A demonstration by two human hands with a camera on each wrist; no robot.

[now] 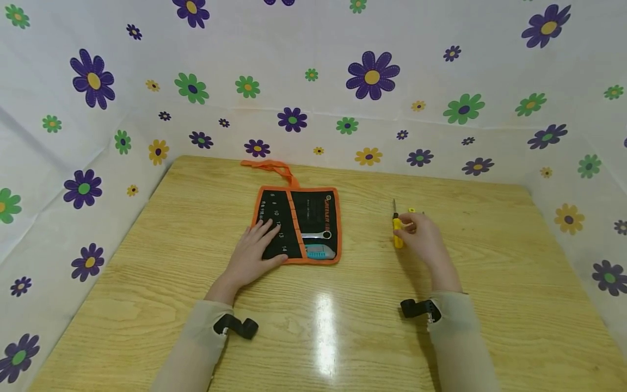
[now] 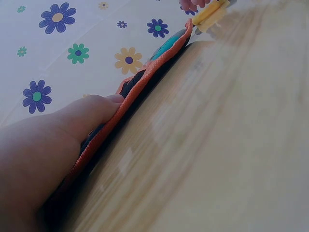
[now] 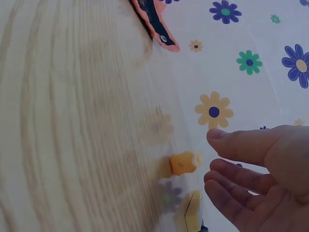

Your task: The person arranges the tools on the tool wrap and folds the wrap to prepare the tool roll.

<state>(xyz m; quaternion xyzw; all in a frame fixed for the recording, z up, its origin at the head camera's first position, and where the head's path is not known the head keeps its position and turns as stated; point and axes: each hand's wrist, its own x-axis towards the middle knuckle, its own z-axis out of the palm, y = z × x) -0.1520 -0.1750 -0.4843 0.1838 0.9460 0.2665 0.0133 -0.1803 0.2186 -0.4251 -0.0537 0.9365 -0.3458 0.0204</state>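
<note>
A black tool pouch (image 1: 313, 207) with orange edging lies on the table in the head view. In its pockets sit a combination wrench (image 1: 315, 235) and a turquoise-and-grey tool (image 1: 320, 251). My left hand (image 1: 254, 247) rests on the pouch's left part, fingers spread, thumb at the near edge (image 2: 113, 99). To the right, a yellow screwdriver (image 1: 398, 234) lies with its shaft pointing away. My right hand (image 1: 421, 237) is just over it; in the right wrist view the thumb and fingers stand apart, with a gap to the yellow handle (image 3: 185, 163).
A second yellow tool (image 1: 411, 210) lies behind my right hand, mostly hidden in the head view. An orange strap (image 1: 274, 166) trails from the pouch's far side. Flower-printed white cloth (image 1: 313, 98) walls in the wooden table (image 1: 318, 316) at the back and sides.
</note>
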